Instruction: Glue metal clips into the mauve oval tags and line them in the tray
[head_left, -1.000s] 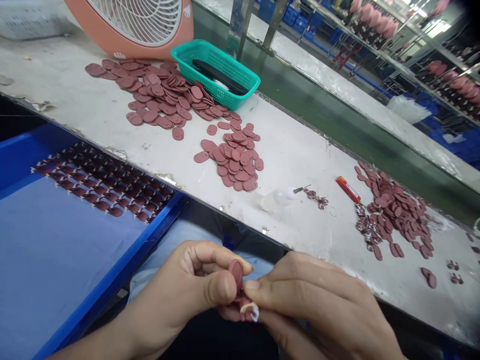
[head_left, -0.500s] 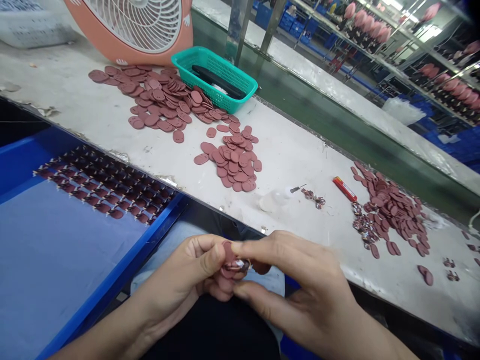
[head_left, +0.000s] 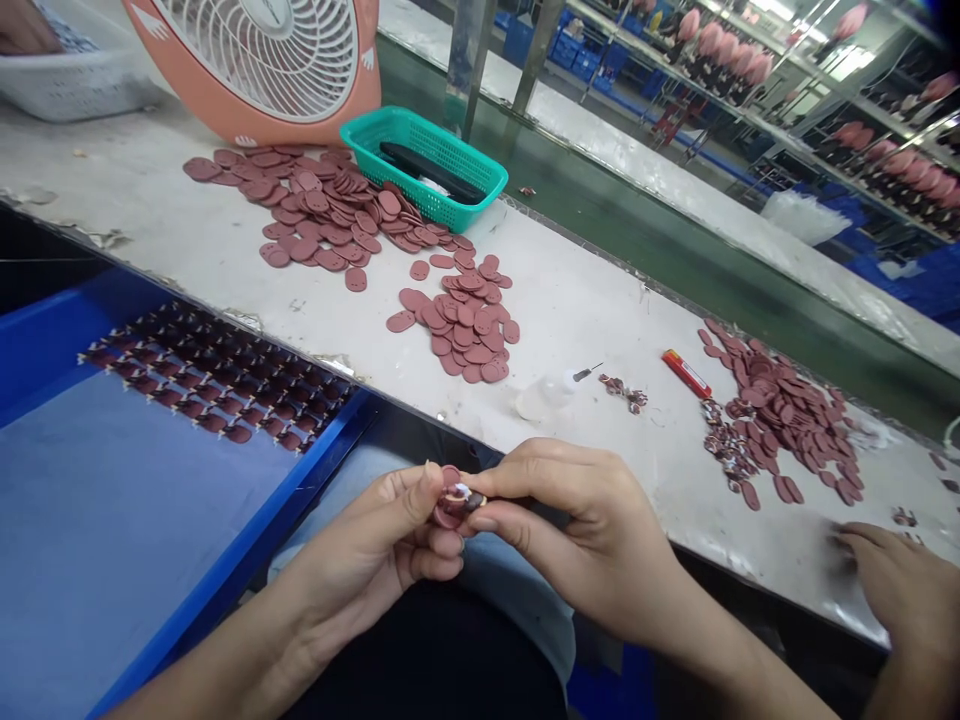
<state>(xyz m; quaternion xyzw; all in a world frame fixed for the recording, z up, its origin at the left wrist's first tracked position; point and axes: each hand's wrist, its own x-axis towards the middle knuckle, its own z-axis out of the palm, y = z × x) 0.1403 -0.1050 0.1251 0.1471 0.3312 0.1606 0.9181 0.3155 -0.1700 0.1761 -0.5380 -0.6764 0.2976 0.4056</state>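
My left hand (head_left: 382,555) and my right hand (head_left: 577,525) meet over my lap, below the table's front edge. Both pinch one small reddish-brown oval piece (head_left: 448,497) with a small white-and-dark part on it. The fingers of both hands are closed round it. A heap of like oval pieces (head_left: 469,325) lies on the white table (head_left: 585,300) just beyond my hands, and a bigger heap (head_left: 322,205) lies further left.
A blue tray (head_left: 112,520) at my left holds rows of finished pieces (head_left: 217,385). A fan (head_left: 262,50), a teal basket (head_left: 424,165), a small glue bottle (head_left: 547,395), a red lighter (head_left: 685,373) and another heap (head_left: 780,415) stand on the table. Another person's hand (head_left: 892,580) reaches in at right.
My hands have risen towards the table edge while turning the piece between the fingertips. Another person's hand has come into view at the lower right.
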